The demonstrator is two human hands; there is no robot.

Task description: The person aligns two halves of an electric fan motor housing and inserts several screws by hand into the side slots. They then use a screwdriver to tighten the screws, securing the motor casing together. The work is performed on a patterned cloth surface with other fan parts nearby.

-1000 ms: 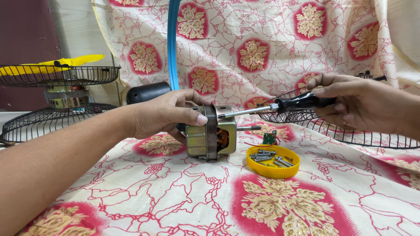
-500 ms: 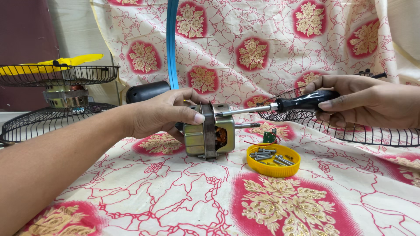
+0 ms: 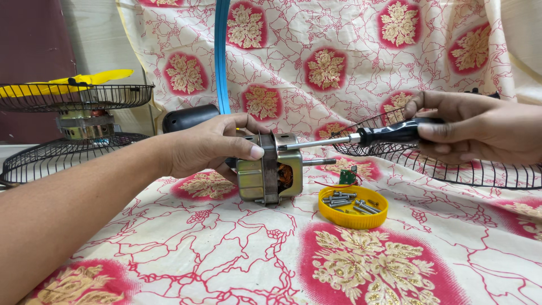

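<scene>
while steadied by left hand (image 3: 209, 148), motor (image 3: 271, 172) under right hand's (image 3: 480, 133) screwdriver (image 3: 361, 137)

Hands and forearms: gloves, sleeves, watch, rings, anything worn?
Nothing worn that shows. The left hand and its forearm are bare up to the frame edge: no glove, sleeve, watch or band. The right hand is bare too, no glove or ring visible; its wrist is bare where it leaves the frame. Fingernails short, unpainted.

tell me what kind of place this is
Probably a home or small repair spot for fans, not a factory: a fan motor lies on a floral cloth, with wire fan guards and a yellow lid of screws.
</scene>
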